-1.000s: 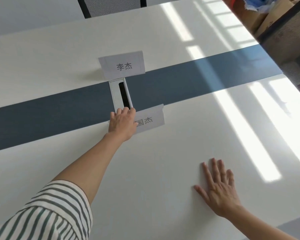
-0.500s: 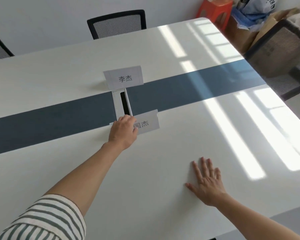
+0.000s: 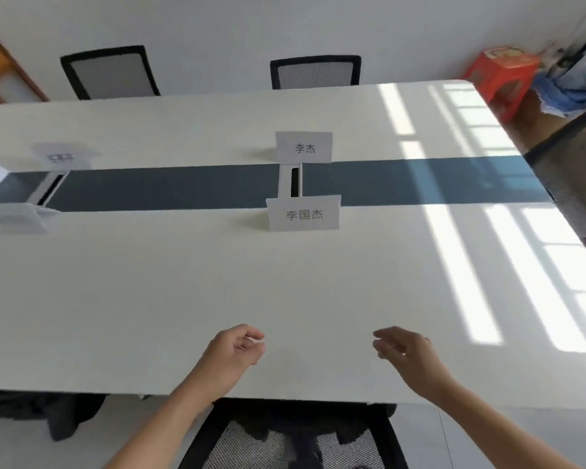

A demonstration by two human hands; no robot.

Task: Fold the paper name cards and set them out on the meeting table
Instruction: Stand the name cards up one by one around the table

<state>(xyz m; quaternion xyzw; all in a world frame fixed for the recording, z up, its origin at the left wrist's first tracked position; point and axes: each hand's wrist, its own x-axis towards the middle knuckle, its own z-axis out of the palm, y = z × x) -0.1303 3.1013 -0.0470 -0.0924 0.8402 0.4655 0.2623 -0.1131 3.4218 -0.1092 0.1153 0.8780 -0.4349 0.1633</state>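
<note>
A long white meeting table [image 3: 149,299] with a grey strip [image 3: 170,187]: folded name cards stand just either side of it, near card [image 3: 303,214], far card [image 3: 304,147], both hands, left hand [image 3: 232,353] and right hand [image 3: 408,355], loosely curled, empty, nothing visibly left to place.

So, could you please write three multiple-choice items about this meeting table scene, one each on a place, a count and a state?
1. Where does the white folded paper name card nearest the person stand?
A. on the near edge of the dark grey centre strip
B. on a chair
C. by the table's far edge

2. How many black mesh chairs stand along the far side?
A. none
B. two
C. five

3. What are the hands doing?
A. holding cards
B. pressing flat
C. holding nothing

A: it meets the strip's edge.
B: two chair backs show.
C: left hand and right hand are empty.
</note>
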